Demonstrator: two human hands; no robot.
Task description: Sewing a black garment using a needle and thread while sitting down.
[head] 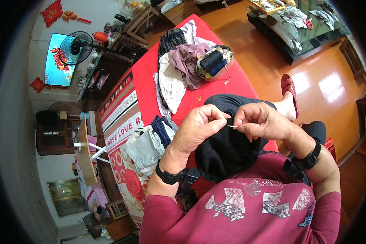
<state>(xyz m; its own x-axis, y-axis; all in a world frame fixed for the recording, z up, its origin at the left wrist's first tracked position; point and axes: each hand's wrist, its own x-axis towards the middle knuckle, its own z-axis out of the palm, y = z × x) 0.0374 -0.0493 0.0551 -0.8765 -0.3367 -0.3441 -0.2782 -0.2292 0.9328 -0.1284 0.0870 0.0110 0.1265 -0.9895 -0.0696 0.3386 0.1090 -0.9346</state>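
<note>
Both hands are raised close together over a black cloth (228, 146) that lies across the lap. My left hand (202, 125) pinches something too small to make out between thumb and index finger, by an edge of the black cloth. Just beside it, my right hand (259, 122) pinches a thin, pale, needle-like piece (231, 126) that points towards the left fingertips. Beyond the hands, on the red cover, stands a round tin (215, 78) with a spool of black thread (211, 60) and other bundles of thread inside.
Crumpled clothes (175, 79) lie beside the tin. Folded clothes (146, 146) rest left of my left forearm. A low dark table (311, 39) holds cloths and red-handled scissors (308, 23). A black fan (75, 48) stands at the upper left before a lit television.
</note>
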